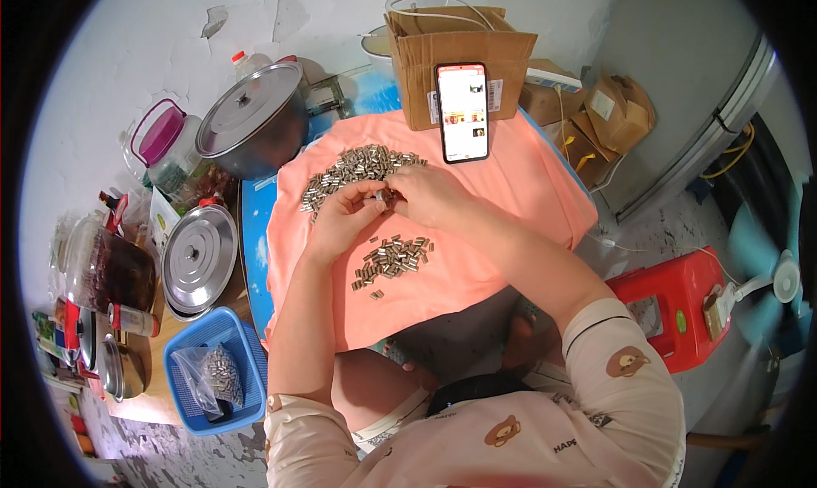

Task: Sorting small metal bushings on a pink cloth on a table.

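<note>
Both my hands meet over the peach cloth (pixel 315 318), between two piles of small silvery metal cylinders. My left hand (pixel 342 220) pinches a small metal piece (pixel 382 197) between thumb and fingertips. Against the same piece press the bent fingers of my right hand (pixel 425 195), which partly hide it. Just beyond the hands lies the larger pile of cylinders (pixel 362 161). The smaller pile (pixel 393 260) is spread on the cloth nearer to me, with a few loose cylinders around it.
A phone (pixel 462 114) leans upright against a cardboard box (pixel 417 67) at the back. On the left stand a lidded pot (pixel 255 105), a steel lid (pixel 200 258) and a blue basket (pixel 183 403) with a bag of cylinders (pixel 221 376). A fan (pixel 779 279) and red stool (pixel 694 318) are right.
</note>
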The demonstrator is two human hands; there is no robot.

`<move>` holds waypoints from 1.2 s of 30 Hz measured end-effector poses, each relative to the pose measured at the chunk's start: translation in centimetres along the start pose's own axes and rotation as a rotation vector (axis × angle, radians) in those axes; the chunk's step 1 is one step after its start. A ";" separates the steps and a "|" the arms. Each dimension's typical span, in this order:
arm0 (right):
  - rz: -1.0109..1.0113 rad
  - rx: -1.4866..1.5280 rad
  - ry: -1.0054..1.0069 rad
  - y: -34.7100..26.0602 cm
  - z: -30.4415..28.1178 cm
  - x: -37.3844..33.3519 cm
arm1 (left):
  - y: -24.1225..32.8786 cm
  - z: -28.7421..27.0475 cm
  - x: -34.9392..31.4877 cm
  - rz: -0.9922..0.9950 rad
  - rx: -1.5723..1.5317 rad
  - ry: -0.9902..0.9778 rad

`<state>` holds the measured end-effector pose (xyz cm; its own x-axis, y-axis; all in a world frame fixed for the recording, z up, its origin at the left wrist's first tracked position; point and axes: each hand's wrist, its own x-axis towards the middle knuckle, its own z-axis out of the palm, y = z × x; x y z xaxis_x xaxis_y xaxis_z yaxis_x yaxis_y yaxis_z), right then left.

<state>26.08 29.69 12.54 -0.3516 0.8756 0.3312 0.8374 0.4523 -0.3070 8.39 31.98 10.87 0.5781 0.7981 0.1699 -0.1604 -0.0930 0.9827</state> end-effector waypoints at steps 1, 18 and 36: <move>0.001 0.001 -0.002 0.1 0.2 -0.2 | 0.3 0.2 0.0 -0.013 0.004 -0.004; -0.041 0.105 0.205 0.5 0.9 -0.7 | 1.0 -0.2 -0.9 -0.008 -0.093 -0.042; 0.279 0.595 0.170 -0.6 -0.5 -0.7 | 0.8 0.1 -0.7 -0.130 -0.005 -0.067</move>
<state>26.00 28.68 12.93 -0.0443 0.9564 0.2886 0.4973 0.2717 -0.8239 7.95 31.32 11.54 0.6466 0.7614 0.0462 -0.0850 0.0118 0.9963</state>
